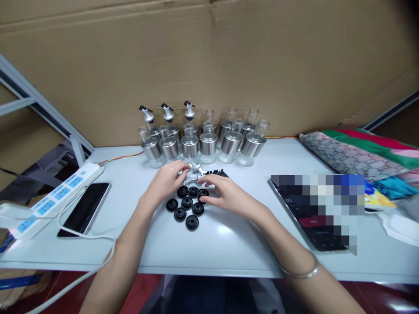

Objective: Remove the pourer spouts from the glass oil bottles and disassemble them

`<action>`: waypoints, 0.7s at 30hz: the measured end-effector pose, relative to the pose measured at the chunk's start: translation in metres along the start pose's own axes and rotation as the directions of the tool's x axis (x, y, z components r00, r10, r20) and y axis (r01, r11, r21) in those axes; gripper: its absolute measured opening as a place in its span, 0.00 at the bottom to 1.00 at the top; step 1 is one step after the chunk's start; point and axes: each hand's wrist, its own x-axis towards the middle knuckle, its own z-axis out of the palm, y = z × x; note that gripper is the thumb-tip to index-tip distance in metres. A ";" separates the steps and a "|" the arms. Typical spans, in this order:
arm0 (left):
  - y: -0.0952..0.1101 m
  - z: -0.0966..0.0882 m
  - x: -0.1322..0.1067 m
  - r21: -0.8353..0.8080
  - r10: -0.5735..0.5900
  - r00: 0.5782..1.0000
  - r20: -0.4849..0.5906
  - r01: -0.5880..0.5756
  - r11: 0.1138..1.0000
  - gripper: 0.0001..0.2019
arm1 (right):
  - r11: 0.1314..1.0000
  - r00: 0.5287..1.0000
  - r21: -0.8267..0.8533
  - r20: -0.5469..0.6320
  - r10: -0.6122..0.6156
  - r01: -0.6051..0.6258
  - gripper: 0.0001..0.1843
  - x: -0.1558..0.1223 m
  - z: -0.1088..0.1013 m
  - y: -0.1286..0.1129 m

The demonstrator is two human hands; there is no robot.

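My left hand (170, 179) is closed at the left edge of a small pile of silver pourer spouts (197, 170). Its fingers are curled, and a bit of silver shows by them, but what they hold is hidden. On the right of the pile, my right hand (224, 192) has its thumb and fingers apart. Its thumb tip is at the edge of a round black stopper (203, 192). Several more black stoppers (187, 203) lie in a cluster between and below my hands. Small black parts (216, 172) lie just behind my right hand.
Glass bottles with steel sleeves (208, 141) stand in rows at the back; three have pourers (168, 112). A power strip (62, 192) and phone (87, 209) lie left, with a white cable (113, 248). A partly blurred tablet-like device (307, 226) and patterned cloth (340, 152) lie right.
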 end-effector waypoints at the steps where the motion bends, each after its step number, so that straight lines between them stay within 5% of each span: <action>1: 0.000 0.000 0.000 0.000 0.001 1.000 -0.002 -0.001 1.000 0.09 | 1.000 1.000 0.024 -0.012 0.000 0.000 0.16 0.000 -0.001 -0.001; 8: -0.008 0.004 0.001 -0.077 -0.075 0.997 -0.025 0.073 0.994 0.12 | 0.984 0.993 0.145 0.067 0.099 -0.108 0.09 0.003 -0.002 0.001; 12: -0.011 0.010 0.001 -0.095 -0.010 0.998 -0.060 0.004 0.995 0.16 | 0.957 0.984 0.268 -0.108 0.140 -0.107 0.11 0.008 -0.010 0.001; 18: -0.009 0.025 0.002 -0.060 0.025 0.999 -0.027 -0.026 0.998 0.20 | 0.998 0.935 -0.058 -0.354 -0.016 -0.005 0.06 0.061 -0.052 -0.020; 21: -0.006 0.028 0.003 -0.027 0.050 0.998 -0.022 -0.051 0.998 0.19 | 0.977 0.875 -0.190 -0.483 -0.007 -0.098 0.08 0.107 -0.074 -0.027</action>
